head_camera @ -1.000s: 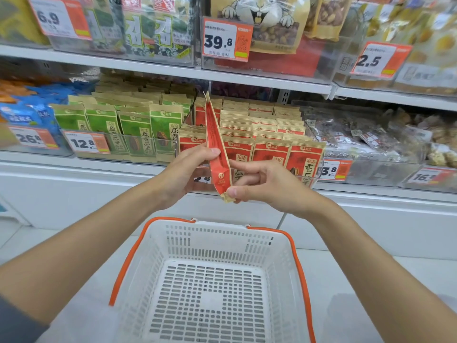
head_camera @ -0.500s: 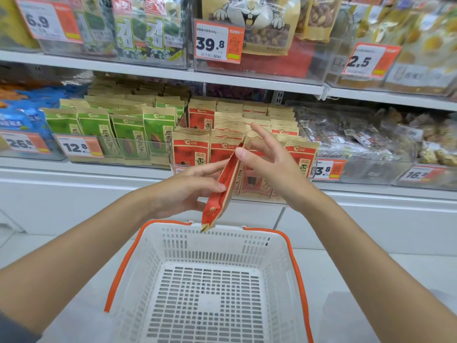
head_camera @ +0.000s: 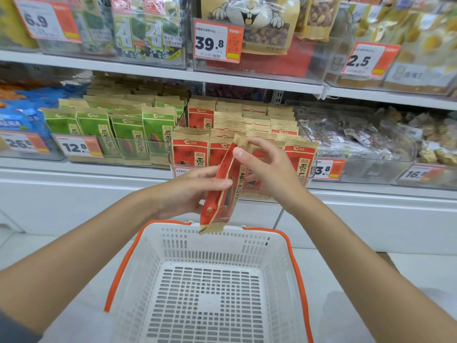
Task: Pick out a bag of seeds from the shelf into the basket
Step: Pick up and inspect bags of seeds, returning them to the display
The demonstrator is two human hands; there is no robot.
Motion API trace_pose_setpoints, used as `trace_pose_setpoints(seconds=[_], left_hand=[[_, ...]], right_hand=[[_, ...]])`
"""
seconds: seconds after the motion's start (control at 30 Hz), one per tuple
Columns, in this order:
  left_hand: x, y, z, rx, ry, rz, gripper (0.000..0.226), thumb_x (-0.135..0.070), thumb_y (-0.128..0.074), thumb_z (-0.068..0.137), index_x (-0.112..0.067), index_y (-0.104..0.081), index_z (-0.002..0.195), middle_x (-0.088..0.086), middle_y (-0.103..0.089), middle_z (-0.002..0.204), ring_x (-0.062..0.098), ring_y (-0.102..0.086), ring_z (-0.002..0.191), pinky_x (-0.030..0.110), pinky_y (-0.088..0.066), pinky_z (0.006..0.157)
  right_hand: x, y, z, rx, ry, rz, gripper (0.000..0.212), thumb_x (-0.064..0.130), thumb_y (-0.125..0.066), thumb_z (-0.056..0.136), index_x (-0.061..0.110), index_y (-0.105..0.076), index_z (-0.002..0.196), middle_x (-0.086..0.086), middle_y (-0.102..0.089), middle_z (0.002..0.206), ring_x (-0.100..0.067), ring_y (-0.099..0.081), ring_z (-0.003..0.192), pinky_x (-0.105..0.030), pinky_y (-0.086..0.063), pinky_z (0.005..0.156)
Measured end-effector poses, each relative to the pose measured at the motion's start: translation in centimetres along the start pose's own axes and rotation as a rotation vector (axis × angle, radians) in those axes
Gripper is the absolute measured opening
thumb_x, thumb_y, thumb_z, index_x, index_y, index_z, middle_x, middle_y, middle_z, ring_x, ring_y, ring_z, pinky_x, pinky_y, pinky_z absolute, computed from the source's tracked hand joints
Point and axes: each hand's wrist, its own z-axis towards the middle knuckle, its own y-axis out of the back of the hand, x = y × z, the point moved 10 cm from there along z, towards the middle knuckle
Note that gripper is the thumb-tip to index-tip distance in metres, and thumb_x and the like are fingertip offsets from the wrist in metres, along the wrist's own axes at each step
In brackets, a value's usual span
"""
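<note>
One seed bag (head_camera: 220, 200) over basket rim (head_camera: 262, 231)

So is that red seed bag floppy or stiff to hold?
Probably stiff: the red bag runs straight between the left hand at its middle and the right hand at its top. Likely light too: fingertips alone carry it.

We face a white shelf (head_camera: 247, 81) that runs across the upper half of the frame. Its boards carry clear plastic bins (head_camera: 366, 169) with orange-and-white price tags (head_camera: 217, 42) fixed to their fronts. Below the lower board we see a plain white base panel (head_camera: 74, 201), split by a vertical seam right of centre. Pale floor tiles (head_camera: 22, 251) show at the lower left and right. The light is bright and even.
</note>
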Motion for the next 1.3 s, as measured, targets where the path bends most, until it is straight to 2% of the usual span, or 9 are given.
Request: trace_pose_setpoints(seconds=[0.13, 0.33, 0.43, 0.57, 0.73, 0.87, 0.93, 1.03, 1.3], left_hand=[[-0.4, 1.0, -0.1, -0.096, -0.009, 0.026, 0.036, -0.017, -0.063, 0.095, -0.017, -0.061, 0.131, 0.016, -0.066, 0.127, 0.029, -0.064, 0.113, 0.048, -0.053, 0.096], [-1.5, 2.9, -0.2, -0.223, -0.083, 0.041, 0.036, -0.01, -0.051, 0.102, -0.023, -0.058, 0.134, 0.004, -0.071, 0.123, 0.024, -0.067, 0.113, 0.041, -0.056, 0.09], [-1.8, 3.8, -0.2, -0.295, -0.123, 0.056, 0.038, -0.006, -0.052, 0.101, -0.021, -0.058, 0.135, 0.004, -0.071, 0.123, 0.023, -0.067, 0.114, 0.038, -0.056, 0.092], [-3.0, 5.3, -0.8, -0.411, -0.188, 0.202, 0.038, -0.001, -0.061, 0.095, -0.02, -0.063, 0.128, -0.004, -0.073, 0.117, 0.006, -0.067, 0.109, 0.028, -0.056, 0.091], [-5.9, 8.9, -2.8, -0.651, -0.327, 0.24, 0.036, -0.002, -0.076, 0.083, -0.026, -0.068, 0.109, -0.009, -0.072, 0.11, 0.005, -0.069, 0.098, 0.019, -0.055, 0.083], [-7.7, 12.6, -3.4, -0.902, -0.332, 0.52, 0.041, -0.015, -0.08, 0.081, -0.029, -0.062, 0.116, -0.012, -0.06, 0.113, 0.011, -0.058, 0.103, 0.024, -0.05, 0.081], [-7.9, 13.9, -2.5, -0.898, -0.259, 0.68, 0.054, -0.029, -0.083, 0.078, -0.031, -0.058, 0.126, -0.008, -0.054, 0.122, 0.016, -0.051, 0.115, 0.038, -0.049, 0.094], [-7.6, 15.3, -0.9, -0.838, -0.161, 0.852, 0.067, -0.042, -0.082, 0.077, -0.029, -0.053, 0.136, -0.003, -0.049, 0.136, 0.017, -0.047, 0.124, 0.046, -0.045, 0.104], [-6.7, 17.1, 1.9, -0.693, -0.144, 0.881, 0.073, -0.05, -0.079, 0.076, -0.028, -0.051, 0.14, -0.008, -0.049, 0.137, 0.007, -0.046, 0.109, 0.032, -0.047, 0.096]], right_hand=[[0.3, -0.4, 0.0, -0.01, 0.018, -0.172, 0.051, 0.065, -0.064, 0.079, 0.038, -0.06, 0.121, 0.009, -0.059, 0.124, -0.015, -0.062, 0.104, -0.047, -0.058, 0.084], [0.2, 0.6, 0.5, -0.012, -0.021, -0.111, 0.032, 0.012, -0.071, 0.09, 0.026, -0.057, 0.116, 0.008, -0.069, 0.103, -0.006, -0.068, 0.084, -0.033, -0.062, 0.061], [0.6, 0.3, 0.5, 0.013, -0.016, -0.092, 0.029, 0.008, -0.069, 0.091, 0.024, -0.059, 0.113, 0.008, -0.07, 0.1, -0.007, -0.071, 0.079, -0.028, -0.06, 0.057], [1.3, -0.1, 0.8, -0.002, 0.059, -0.179, 0.012, 0.013, -0.068, 0.092, 0.025, -0.067, 0.096, 0.013, -0.071, 0.098, -0.002, -0.068, 0.087, -0.03, -0.061, 0.069], [4.9, 0.7, 1.2, -0.075, 0.18, -0.229, 0.014, 0.015, -0.065, 0.094, 0.027, -0.062, 0.09, 0.014, -0.067, 0.09, 0.012, -0.063, 0.076, -0.009, -0.048, 0.056], [8.7, 3.4, 3.4, -0.232, 0.258, -0.157, 0.016, 0.011, -0.066, 0.093, 0.026, -0.062, 0.087, 0.003, -0.07, 0.084, -0.003, -0.064, 0.07, -0.026, -0.054, 0.067], [10.0, 3.8, 5.4, -0.275, 0.271, -0.134, 0.016, 0.012, -0.065, 0.094, 0.026, -0.06, 0.088, -0.007, -0.072, 0.09, -0.016, -0.066, 0.075, -0.032, -0.056, 0.072], [11.1, 2.9, 9.1, -0.294, 0.315, -0.139, 0.018, 0.011, -0.063, 0.095, 0.027, -0.058, 0.09, -0.01, -0.072, 0.097, -0.013, -0.068, 0.08, -0.031, -0.058, 0.072], [11.8, -0.5, 16.0, -0.281, 0.459, -0.287, 0.01, 0.011, -0.064, 0.094, 0.02, -0.061, 0.092, 0.011, -0.065, 0.086, 0.0, -0.06, 0.076, -0.022, -0.052, 0.072]])
